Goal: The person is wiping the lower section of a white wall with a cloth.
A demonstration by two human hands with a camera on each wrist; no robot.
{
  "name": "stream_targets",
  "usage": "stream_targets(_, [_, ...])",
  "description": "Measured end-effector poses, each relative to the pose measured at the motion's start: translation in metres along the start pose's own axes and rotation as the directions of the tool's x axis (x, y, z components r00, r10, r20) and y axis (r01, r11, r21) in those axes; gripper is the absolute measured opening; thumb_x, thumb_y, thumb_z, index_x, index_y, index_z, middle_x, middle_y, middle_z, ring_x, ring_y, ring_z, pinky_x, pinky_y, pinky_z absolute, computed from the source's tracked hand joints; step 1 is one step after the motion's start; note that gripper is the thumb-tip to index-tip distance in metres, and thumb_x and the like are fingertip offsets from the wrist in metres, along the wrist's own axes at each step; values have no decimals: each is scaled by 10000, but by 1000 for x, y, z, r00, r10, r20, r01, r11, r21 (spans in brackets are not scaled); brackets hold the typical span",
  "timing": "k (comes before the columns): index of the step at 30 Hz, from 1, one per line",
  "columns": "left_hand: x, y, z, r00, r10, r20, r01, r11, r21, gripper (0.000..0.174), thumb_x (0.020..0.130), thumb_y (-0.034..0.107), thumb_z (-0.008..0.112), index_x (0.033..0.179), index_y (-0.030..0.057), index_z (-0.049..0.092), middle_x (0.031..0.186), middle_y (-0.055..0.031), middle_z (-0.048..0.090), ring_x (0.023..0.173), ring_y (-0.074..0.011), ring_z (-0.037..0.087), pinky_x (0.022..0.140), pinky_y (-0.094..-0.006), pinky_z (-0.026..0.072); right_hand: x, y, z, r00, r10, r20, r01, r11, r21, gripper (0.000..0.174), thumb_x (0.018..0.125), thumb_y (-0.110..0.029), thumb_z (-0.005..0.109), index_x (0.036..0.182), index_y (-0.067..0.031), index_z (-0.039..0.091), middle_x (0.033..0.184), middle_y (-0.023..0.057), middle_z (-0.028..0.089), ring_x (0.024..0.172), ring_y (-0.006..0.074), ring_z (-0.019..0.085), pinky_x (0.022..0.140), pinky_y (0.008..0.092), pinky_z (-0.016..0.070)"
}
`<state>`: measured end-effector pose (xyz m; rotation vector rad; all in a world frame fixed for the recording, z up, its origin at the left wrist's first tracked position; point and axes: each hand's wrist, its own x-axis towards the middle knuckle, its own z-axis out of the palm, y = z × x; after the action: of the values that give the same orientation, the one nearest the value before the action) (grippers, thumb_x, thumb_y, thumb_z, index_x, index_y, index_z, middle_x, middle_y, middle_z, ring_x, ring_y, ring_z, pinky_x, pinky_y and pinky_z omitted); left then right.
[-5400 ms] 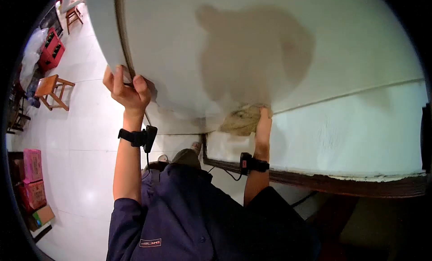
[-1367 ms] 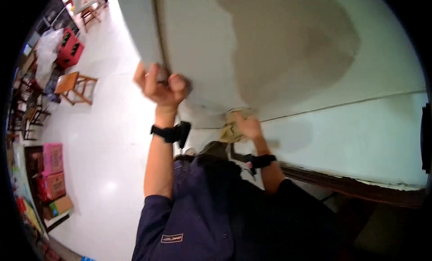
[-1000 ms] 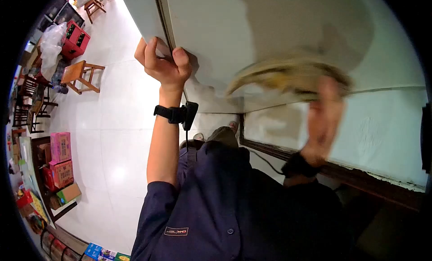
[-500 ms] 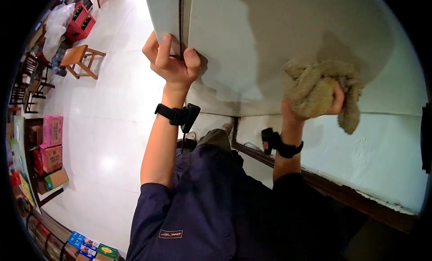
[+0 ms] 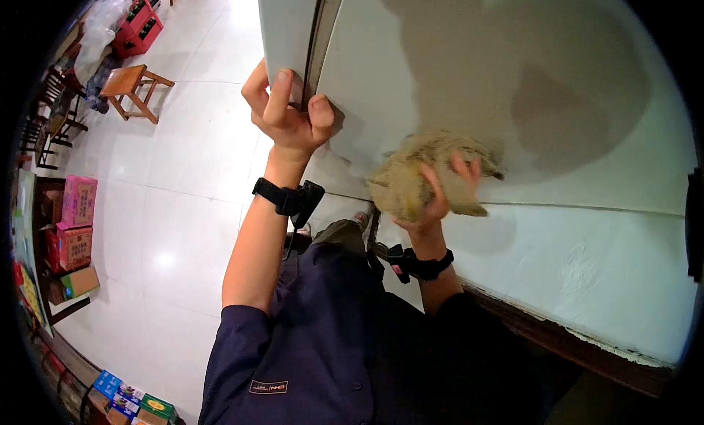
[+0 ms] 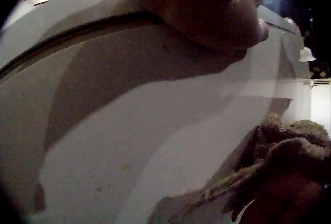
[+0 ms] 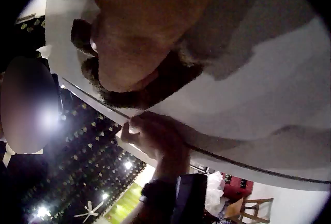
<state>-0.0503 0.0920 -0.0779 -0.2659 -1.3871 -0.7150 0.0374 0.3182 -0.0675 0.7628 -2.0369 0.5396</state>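
Observation:
My left hand [image 5: 293,124] grips the edge of a white door-like panel [image 5: 396,66], beside the dark strip [image 5: 320,40] running along it. The thumb is on the broad inner face. In my right hand [image 5: 438,201] is a bunched, shaggy beige-brown cloth [image 5: 400,179], held against that face just above the seam with the lower white ledge [image 5: 565,249]. The left wrist view shows the cloth [image 6: 295,136] at the lower right, below the left hand [image 6: 201,6]. From the right wrist, the cloth [image 7: 132,100] shows dark under the right hand [image 7: 134,48].
A dark, worn wooden edge [image 5: 572,341] runs under the ledge, close to the right forearm. On the tiled floor at left stand a wooden stool [image 5: 130,88], a red bottle crate [image 5: 139,29] and stacked pink boxes [image 5: 77,205]. Blue and green cartons [image 5: 132,399] lie at lower left.
The cloth and right hand lifted from the low inner corner, swept right across the panel, then came back left and down. The left hand stays at the panel's edge while the view shifts.

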Motion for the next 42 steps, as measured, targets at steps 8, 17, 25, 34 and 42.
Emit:
stream_targets(8, [0, 4, -6, 993, 22, 113, -14, 997, -71, 431, 900, 183, 495, 1262, 36, 311, 1109, -172, 375, 972, -229, 406, 780, -359, 378, -59, 4, 54, 871, -190, 452, 112, 975, 194, 221, 612, -194, 701, 816, -135, 640, 1290, 0, 516, 1225, 204, 405, 952, 472, 300])
stream_targets(17, [-2, 0, -1, 999, 7, 31, -7, 1000, -6, 462, 853, 256, 574, 1270, 141, 410, 1117, -166, 464, 933, -257, 546, 684, -332, 505, -177, 26, 65, 719, 310, 622, -404, 915, 12, 411, 665, -5, 640, 1073, -52, 623, 1184, 148, 577, 1186, 328, 459, 973, 465, 346])
stream_targets(25, [0, 1, 2, 1000, 23, 3, -23, 999, 30, 449, 860, 276, 558, 1257, 146, 393, 1105, -161, 476, 902, -260, 569, 639, -329, 522, -202, 69, 22, 31, 928, 371, -956, -81, 282, 278, 810, -19, 646, 1074, 26, 574, 1058, 115, 603, 897, 270, 606, 821, 390, 483])
stream_targets(34, [1, 4, 4, 999, 32, -4, -31, 999, 40, 433, 869, 281, 539, 1255, 148, 395, 1112, -172, 485, 899, -268, 570, 634, -342, 522, -178, 57, 38, -482, 625, 614, -422, -779, 463, 446, 888, -255, 578, 1235, -9, 445, 1123, 146, 536, 1042, 304, 522, 1000, 454, 398])
stream_targets(42, [-1, 4, 0, 1000, 22, 19, -23, 999, 32, 462, 859, 274, 547, 1279, 157, 392, 1100, -168, 495, 903, -269, 567, 649, -335, 522, -137, 21, 67, -324, 466, 823, -150, -885, 442, 378, 939, -255, 461, 1194, 25, 462, 1188, 180, 518, 1054, 323, 546, 893, 391, 498])
